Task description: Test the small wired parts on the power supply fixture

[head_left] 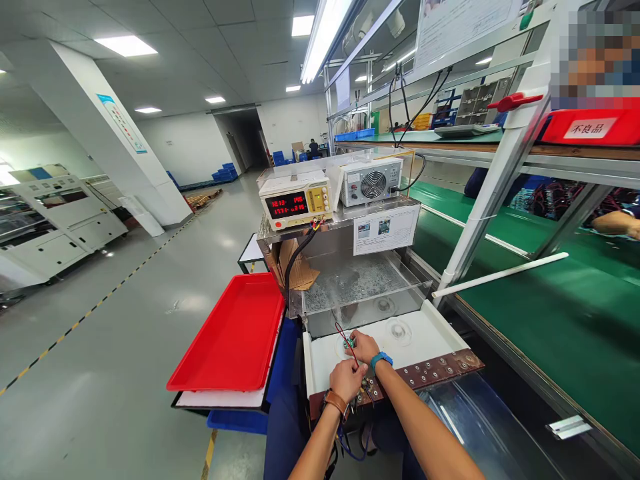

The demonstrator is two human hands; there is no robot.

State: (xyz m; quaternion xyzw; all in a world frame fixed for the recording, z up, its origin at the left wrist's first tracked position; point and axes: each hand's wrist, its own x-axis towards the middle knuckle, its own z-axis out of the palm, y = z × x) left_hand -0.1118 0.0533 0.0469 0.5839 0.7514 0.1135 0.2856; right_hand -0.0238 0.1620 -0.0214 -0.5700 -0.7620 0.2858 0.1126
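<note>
My right hand (pixel 364 347), with a blue wristband, is closed on a small green circuit board (pixel 349 343) over the white fixture tray (pixel 435 330). My left hand (pixel 346 380), with a brown wrist strap, is closed in a pinch near thin red and black wires (pixel 345 335) that run from the board toward me. What the left fingers grip is too small to make out. A brown terminal strip (pixel 440 369) runs along the tray's near edge.
A power supply (pixel 296 202) with red digits and a fan unit (pixel 373 182) stand on a metal shelf above a clear tank (pixel 363 283). A red tray (pixel 235 333) lies at left. A green conveyor belt (pixel 550 300) runs at right, with another person's arm (pixel 617 223) behind it.
</note>
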